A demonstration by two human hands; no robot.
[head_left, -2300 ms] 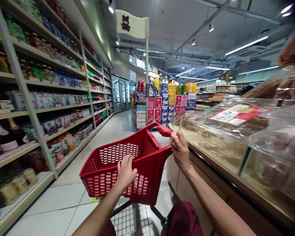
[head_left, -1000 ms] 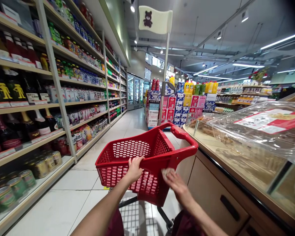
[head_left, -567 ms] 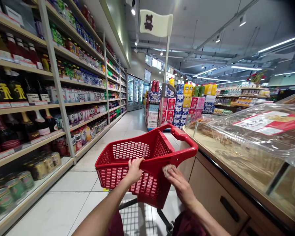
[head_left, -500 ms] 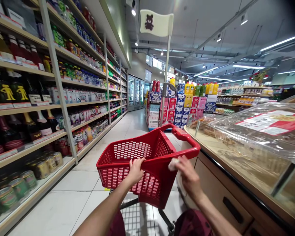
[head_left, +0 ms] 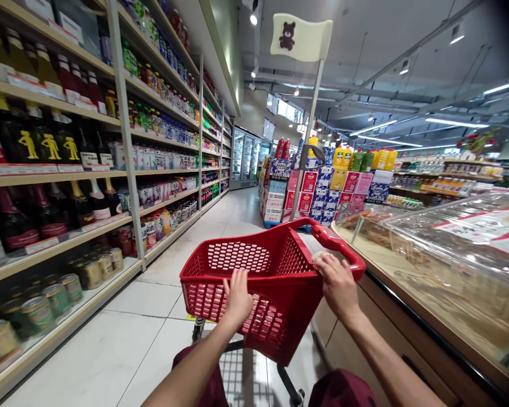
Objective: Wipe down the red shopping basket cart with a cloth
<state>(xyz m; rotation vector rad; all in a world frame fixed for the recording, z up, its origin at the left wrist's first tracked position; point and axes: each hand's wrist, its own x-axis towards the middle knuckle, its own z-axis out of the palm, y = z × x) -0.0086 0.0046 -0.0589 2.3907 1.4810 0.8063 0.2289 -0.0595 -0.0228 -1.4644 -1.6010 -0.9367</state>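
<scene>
A red plastic shopping cart basket (head_left: 275, 316) with a perforated wall stands angled before me. My left hand (head_left: 238, 299) is at its near rim, fingers stretched upward and thumb apart, with nothing visible in it; whether it touches the rim I cannot tell. My right hand (head_left: 339, 285) is closed on a crumpled white cloth or tissue (head_left: 320, 257), only partly showing past the fingers. It presses this against the near side rim, just before the red handle (head_left: 341, 240).
Shelves (head_left: 129, 141) of bottles and cans line the left. A glass-topped counter (head_left: 407, 254) with clear plastic covers stands close on the right. Stacked drink cartons (head_left: 305, 192) stand ahead. A pole bears a bear flag (head_left: 301, 37). Tiled floor (head_left: 144, 316) runs along the shelves.
My right hand has come down onto the cart rim with the white cloth or tissue. My left hand's fingers have straightened from over the rim. The view has shifted left, moving the cart rightward.
</scene>
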